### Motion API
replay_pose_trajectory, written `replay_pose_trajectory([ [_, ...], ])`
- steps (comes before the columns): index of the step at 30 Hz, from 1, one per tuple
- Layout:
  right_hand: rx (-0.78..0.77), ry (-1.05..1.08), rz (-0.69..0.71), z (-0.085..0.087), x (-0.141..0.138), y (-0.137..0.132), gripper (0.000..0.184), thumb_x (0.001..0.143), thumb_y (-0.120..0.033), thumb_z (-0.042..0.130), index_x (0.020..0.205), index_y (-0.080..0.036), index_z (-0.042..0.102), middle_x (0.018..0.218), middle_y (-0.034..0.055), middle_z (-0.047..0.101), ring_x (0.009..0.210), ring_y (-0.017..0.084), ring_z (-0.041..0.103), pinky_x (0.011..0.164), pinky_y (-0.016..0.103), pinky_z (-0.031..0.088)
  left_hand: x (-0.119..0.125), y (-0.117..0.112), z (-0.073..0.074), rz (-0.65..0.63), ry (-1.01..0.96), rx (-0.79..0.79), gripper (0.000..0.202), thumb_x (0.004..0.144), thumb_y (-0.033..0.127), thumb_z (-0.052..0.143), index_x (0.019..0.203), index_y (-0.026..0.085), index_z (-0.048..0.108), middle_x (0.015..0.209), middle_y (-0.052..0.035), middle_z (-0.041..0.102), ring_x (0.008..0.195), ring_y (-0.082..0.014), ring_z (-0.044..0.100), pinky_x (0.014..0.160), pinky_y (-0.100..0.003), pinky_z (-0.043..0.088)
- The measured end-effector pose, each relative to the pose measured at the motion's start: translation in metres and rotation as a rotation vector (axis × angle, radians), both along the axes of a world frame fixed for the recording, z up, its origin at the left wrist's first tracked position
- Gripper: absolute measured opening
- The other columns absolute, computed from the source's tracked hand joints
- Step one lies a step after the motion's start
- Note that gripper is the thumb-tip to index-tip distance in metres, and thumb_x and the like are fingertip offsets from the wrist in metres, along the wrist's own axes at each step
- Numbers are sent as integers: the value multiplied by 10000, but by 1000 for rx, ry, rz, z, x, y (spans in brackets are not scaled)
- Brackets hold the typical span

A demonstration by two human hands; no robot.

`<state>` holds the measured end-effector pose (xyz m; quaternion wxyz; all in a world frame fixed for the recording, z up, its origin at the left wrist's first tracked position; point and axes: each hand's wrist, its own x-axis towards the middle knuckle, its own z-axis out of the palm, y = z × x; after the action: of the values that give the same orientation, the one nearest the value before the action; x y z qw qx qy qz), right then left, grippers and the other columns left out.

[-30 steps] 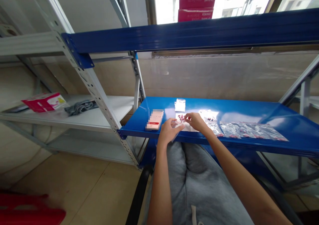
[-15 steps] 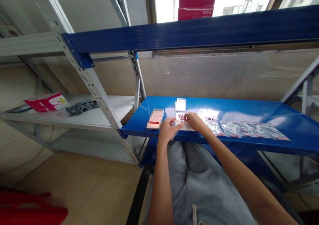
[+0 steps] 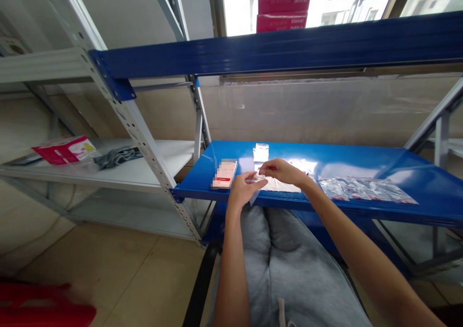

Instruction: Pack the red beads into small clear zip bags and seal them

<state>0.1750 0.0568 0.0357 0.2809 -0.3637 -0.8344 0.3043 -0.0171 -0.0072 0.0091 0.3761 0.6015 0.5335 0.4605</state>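
Observation:
Near the front edge of the blue shelf, my left hand (image 3: 243, 188) holds a small clear plastic bag (image 3: 254, 198) between thumb and fingers. The bag hangs down over the edge. My right hand (image 3: 284, 171) is just right of it, fingertips pinched together close to the bag's upper end. What those fingertips hold is too small to tell. Below the right hand lies a white sheet (image 3: 285, 186). The small red pieces by the hands are mostly hidden behind the right hand.
A phone (image 3: 224, 174) lies left of my hands. Behind them is a stack of small clear bags (image 3: 261, 152). Flat clear bags with red pieces (image 3: 365, 189) lie in a row to the right. A blue beam (image 3: 275, 52) crosses above the shelf (image 3: 343, 160).
My right hand has moved slightly left, from over the red pieces to the upper end of the bag in my left hand. My left hand stays nearly in place.

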Motion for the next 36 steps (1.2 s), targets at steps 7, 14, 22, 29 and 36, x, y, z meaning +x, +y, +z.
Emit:
replay_pose_trajectory([
  [7,212,-314,-357,-30,-4,17,190,887,-133,608,938,-144,790,905,103,777,789,188,661,708,257,421,-6,0,1,64,32,6,545,714,459,853,1145,140,757,1111,-110,766,989,-253,712,866,-322,522],
  [14,242,-426,-365,-48,-14,15,204,934,-158,623,1044,-165,795,1021,116,766,910,212,677,786,258,435,-8,0,0,113,77,-5,567,738,474,824,1177,124,744,1132,-124,759,1066,-276,697,914,-340,503],
  [22,240,-451,-383,-48,-12,20,218,943,-156,586,1006,-160,795,1020,134,759,896,213,670,761,261,425,-10,1,-2,147,80,-17,539,746,462,818,1166,131,750,1140,-132,762,1098,-282,693,962,-353,489],
  [29,168,-78,-240,-17,-6,7,240,941,-297,584,910,-152,772,764,56,733,680,157,594,640,251,384,-7,-2,2,92,87,-9,542,735,441,829,1168,124,748,1177,-139,750,1072,-280,702,940,-353,508],
  [36,123,-122,2,11,-11,-2,263,907,-284,567,920,-148,791,738,36,703,669,139,560,627,246,373,-3,-5,7,47,60,-4,485,755,427,827,1144,147,753,1100,-114,768,1003,-268,716,878,-342,523],
])
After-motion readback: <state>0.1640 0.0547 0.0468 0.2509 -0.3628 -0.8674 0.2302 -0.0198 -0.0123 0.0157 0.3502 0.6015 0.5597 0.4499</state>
